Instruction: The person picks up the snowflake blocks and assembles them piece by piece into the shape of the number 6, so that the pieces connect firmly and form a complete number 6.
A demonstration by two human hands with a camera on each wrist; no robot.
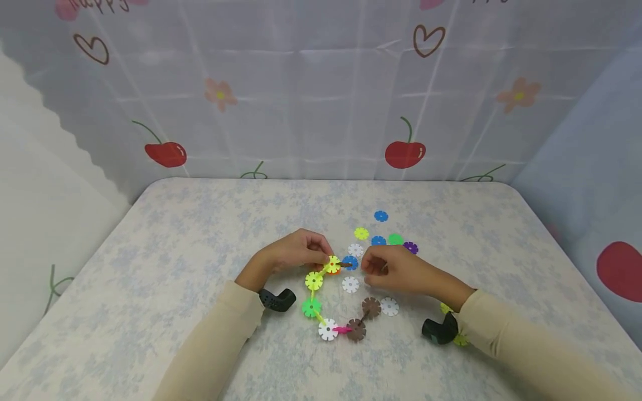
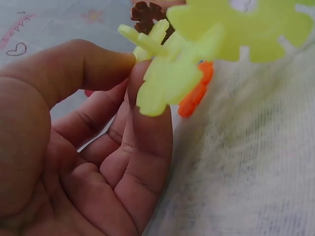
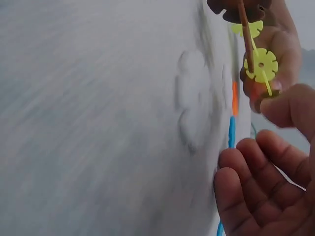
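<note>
Left hand (image 1: 299,250) pinches yellow disc (image 1: 332,264) between thumb and fingers. That disc belongs to a chain (image 1: 328,329) of slotted discs, midway between the worktop's (image 1: 135,284) left and right edges, bowing toward the near edge: yellow, green, white, pink edge-on, brown. Another brown disc (image 1: 346,264) sticks out edge-on from the pinched one, toward the right hand (image 1: 396,270). Right hand's fingers loosely bent, thumb apart from them, nothing plainly held. Orange disc (image 2: 196,91) beside the pinched one. Loose discs behind the hands: blue disc (image 1: 381,215) nearest the far edge, then yellow, green, purple (image 1: 411,248). White disc (image 1: 350,284) near right fingertips. Black wrist mount on each arm.
</note>
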